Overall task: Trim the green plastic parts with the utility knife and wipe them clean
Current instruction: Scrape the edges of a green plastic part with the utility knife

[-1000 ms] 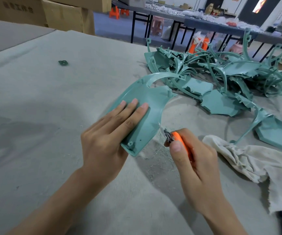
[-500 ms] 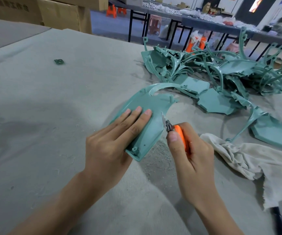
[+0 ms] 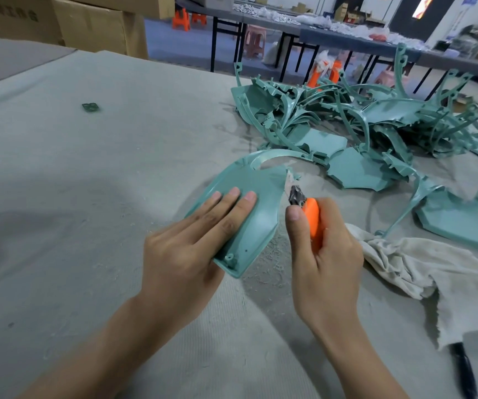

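Left hand (image 3: 186,243) presses flat-fingered on the green plastic part (image 3: 249,208), whose long axis runs near-to-far, while right hand (image 3: 321,254) grips the utility knife (image 3: 308,214), blade at the part's right edge, far end

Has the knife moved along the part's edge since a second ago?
Yes. The utility knife in the right hand has slid along the green part's right edge, away from its near corner toward the far arch.

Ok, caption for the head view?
Left hand presses a green plastic part; right hand trims its edge with an orange utility knife.
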Demonstrator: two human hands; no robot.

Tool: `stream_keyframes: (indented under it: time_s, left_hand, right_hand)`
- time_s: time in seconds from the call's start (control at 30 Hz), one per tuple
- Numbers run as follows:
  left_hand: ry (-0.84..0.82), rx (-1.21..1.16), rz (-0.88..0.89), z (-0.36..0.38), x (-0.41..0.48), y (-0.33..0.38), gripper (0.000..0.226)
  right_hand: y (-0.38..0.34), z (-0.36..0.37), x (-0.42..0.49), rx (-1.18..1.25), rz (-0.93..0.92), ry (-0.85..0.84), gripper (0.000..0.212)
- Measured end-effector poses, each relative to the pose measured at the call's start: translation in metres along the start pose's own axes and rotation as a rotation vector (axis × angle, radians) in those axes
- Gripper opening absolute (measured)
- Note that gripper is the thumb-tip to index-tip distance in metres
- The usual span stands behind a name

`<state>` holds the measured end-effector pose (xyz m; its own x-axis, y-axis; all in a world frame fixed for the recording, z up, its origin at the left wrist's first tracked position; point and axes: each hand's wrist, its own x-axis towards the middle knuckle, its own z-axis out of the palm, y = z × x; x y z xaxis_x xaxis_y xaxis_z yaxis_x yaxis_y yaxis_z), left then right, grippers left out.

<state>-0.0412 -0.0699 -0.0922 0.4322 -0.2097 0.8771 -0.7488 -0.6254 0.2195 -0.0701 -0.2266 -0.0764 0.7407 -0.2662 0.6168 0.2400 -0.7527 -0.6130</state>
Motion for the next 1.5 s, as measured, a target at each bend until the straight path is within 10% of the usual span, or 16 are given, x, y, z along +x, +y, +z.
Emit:
stream_keyframes:
  time_s: [0.4,0.6,1.07,1.5]
  left_hand:
    - [0.069,-0.015,-0.03,0.001,0.001,-0.003,0.038]
    - [0.093,-0.022,-0.242,0.003,0.001,-0.013,0.07]
    - [-0.052,0.012,0.086,-0.002,0.0,-0.006,0.039]
    - [-0.061,0.092,0.173,-0.005,0.002,-0.004,0.03]
  right_hand:
    - [0.02,-0.007,0.014,0.149,0.147,0.1,0.041]
    - [0.011,-0.01,0.012,0.518,0.254,-0.224,0.055]
    - [0.008,-0.017,0.013,1.035,0.411,-0.517,0.034]
    - [0.006,-0.018,0.015,1.132,0.547,-0.454,0.019]
